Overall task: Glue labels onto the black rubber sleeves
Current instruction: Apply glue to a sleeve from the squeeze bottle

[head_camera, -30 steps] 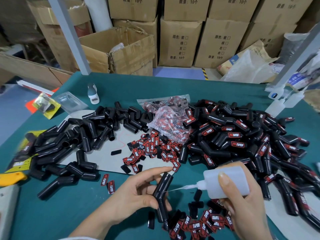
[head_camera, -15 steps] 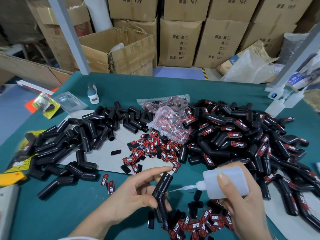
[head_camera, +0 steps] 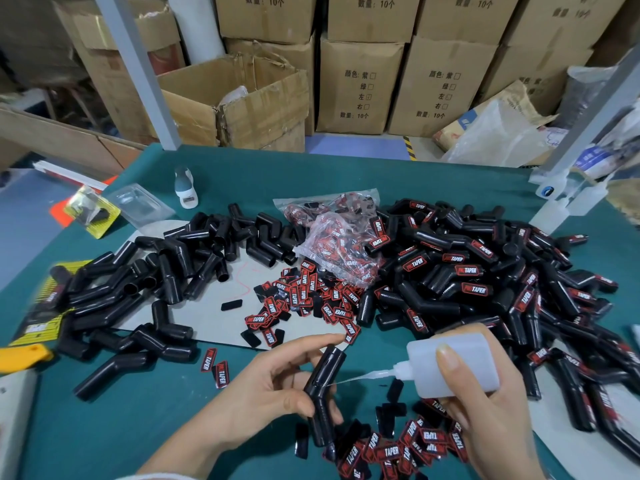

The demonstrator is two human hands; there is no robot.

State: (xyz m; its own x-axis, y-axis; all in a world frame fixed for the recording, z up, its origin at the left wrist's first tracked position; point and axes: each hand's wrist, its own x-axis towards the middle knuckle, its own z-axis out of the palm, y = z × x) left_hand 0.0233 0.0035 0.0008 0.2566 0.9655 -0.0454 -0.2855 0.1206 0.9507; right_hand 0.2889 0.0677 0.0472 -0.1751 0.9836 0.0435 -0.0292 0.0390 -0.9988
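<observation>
Glue goes on a bent black sleeve near the desk's front edge.

The left hand pinches the sleeve upright, index finger straight; the right hand grips the glue bottle, nozzle touching the sleeve. Loose labels lie mid-desk; labelled sleeves are piled toward the right edge.

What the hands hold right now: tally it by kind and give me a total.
black rubber sleeve: 1, gripped in the left hand
glue bottle: 1, held in the right hand
Total: 2
</observation>
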